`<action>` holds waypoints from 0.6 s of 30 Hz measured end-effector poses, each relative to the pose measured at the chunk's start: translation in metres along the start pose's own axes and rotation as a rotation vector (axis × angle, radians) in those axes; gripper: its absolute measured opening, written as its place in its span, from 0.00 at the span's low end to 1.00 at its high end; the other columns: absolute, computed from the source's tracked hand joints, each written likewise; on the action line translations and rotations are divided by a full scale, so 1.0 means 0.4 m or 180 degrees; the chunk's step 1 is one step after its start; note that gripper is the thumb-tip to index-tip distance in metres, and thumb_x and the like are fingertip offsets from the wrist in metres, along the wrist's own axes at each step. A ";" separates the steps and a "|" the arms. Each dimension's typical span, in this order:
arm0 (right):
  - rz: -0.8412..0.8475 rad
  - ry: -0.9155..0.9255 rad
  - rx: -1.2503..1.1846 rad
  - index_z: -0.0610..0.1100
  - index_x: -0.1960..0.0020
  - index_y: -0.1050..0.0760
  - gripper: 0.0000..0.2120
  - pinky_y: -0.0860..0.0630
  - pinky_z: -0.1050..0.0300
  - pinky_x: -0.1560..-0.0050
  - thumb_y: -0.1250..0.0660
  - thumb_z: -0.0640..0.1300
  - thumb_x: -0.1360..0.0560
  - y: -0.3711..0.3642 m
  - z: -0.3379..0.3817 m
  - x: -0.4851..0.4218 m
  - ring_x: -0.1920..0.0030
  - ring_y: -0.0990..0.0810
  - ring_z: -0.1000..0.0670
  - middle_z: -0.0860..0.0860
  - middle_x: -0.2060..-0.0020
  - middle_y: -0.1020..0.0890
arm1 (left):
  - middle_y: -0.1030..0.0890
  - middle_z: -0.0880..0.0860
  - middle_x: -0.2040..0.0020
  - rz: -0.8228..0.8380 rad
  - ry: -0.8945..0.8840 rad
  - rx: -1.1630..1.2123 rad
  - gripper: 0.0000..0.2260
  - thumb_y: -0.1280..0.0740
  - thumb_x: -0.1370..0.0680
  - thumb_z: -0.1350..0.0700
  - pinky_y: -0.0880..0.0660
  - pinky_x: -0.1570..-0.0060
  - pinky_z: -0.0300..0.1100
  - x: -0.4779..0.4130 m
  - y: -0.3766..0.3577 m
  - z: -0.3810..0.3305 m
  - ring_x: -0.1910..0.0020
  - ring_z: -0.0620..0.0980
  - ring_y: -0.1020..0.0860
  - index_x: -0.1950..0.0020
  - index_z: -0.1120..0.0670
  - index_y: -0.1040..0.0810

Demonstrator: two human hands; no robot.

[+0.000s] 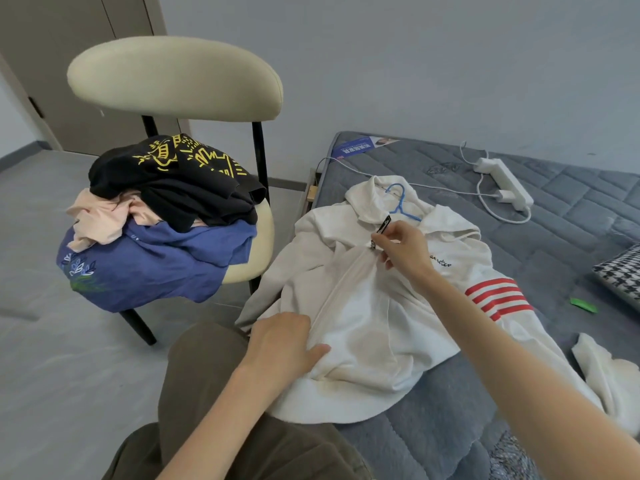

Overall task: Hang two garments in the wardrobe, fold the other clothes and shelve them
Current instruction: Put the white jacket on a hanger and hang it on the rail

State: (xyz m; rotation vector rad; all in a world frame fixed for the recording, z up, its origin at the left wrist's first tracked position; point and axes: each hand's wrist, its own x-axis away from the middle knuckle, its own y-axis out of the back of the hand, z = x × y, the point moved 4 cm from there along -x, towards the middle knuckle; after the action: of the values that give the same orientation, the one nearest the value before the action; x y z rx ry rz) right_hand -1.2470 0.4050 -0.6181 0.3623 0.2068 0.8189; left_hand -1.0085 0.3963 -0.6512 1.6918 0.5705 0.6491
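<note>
A white zip hoodie (363, 317) with red sleeve stripes lies spread on the grey mattress (554, 220). A blue hanger (401, 202) sits inside its neck, hook pointing to the hood. My right hand (401, 247) pinches the zipper pull with its black tag at the top of the zip. My left hand (287, 344) grips the hoodie's bottom hem beside the zip line. On the cream chair (173, 74) to the left lies a pile: a black shirt with yellow print (180, 181), a pink garment (100, 216) and a blue shirt (156, 261).
A white power strip (502, 181) with cables lies on the mattress behind the hoodie. A houndstooth cushion (620, 275) and a small green scrap (583, 304) sit at the right. Wardrobe doors (69, 64) stand behind the chair. My knees in olive trousers (207, 393) are below.
</note>
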 end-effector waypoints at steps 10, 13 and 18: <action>0.0429 -0.0079 -0.0439 0.43 0.62 0.28 0.09 0.30 0.64 0.75 0.31 0.40 0.24 0.076 0.025 0.007 0.75 0.26 0.56 0.55 0.71 0.21 | 0.25 0.54 0.44 -0.0359 -0.0072 0.0354 0.18 0.51 0.18 0.42 0.33 0.57 0.45 -0.270 0.054 -0.179 0.45 0.54 0.25 0.42 0.55 0.33; 0.0167 -0.0231 -0.0364 0.43 0.62 0.28 0.09 0.34 0.65 0.78 0.31 0.41 0.25 0.110 -0.012 -0.032 0.78 0.29 0.58 0.53 0.68 0.21 | 0.22 0.53 0.50 -0.0257 -0.0206 0.0377 0.16 0.53 0.17 0.43 0.34 0.61 0.44 -0.292 0.045 -0.183 0.51 0.55 0.23 0.48 0.53 0.33; -0.0672 -0.0895 -0.0349 0.40 0.58 0.26 0.07 0.34 0.63 0.78 0.31 0.42 0.25 0.167 -0.106 -0.149 0.73 0.31 0.54 0.51 0.70 0.26 | 0.23 0.50 0.59 -0.0203 -0.0437 0.0268 0.14 0.53 0.18 0.41 0.37 0.65 0.44 -0.266 0.032 -0.184 0.57 0.53 0.23 0.55 0.50 0.40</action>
State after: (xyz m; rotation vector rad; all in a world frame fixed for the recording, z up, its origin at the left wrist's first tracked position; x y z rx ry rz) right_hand -1.3451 0.4124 -0.6285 0.3418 -0.0618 0.5609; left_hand -1.1358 0.3739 -0.6389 1.7741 0.5581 0.4647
